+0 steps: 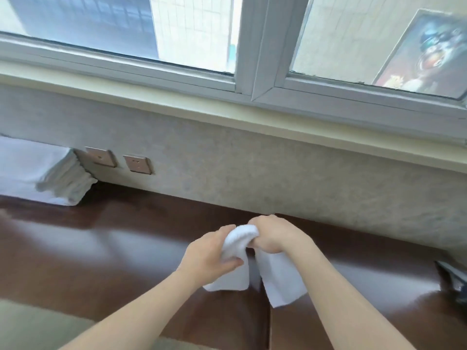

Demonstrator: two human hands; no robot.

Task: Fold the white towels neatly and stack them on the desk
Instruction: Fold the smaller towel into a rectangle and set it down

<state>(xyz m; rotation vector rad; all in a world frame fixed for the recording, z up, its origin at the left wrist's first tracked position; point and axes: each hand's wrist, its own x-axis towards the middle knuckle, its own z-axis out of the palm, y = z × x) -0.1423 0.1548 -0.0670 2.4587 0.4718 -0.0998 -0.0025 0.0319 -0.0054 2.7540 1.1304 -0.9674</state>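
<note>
Daylight is being admitted through a grey-framed window (242,46); two wall sockets (118,161) are being shown on the pale textured wall (252,168) below.

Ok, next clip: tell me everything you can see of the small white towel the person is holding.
The small white towel looks like soft terry cloth, plain, with no visible print. It is held up above the dark wooden desk, bunched at the top between both hands. The left hand pinches it from the side, thumb underneath; the right hand grips it with curled fingers. Two flaps hang down, one under each hand, their lower edges near or on the desk; contact is unclear. It is not yet folded flat.
</note>
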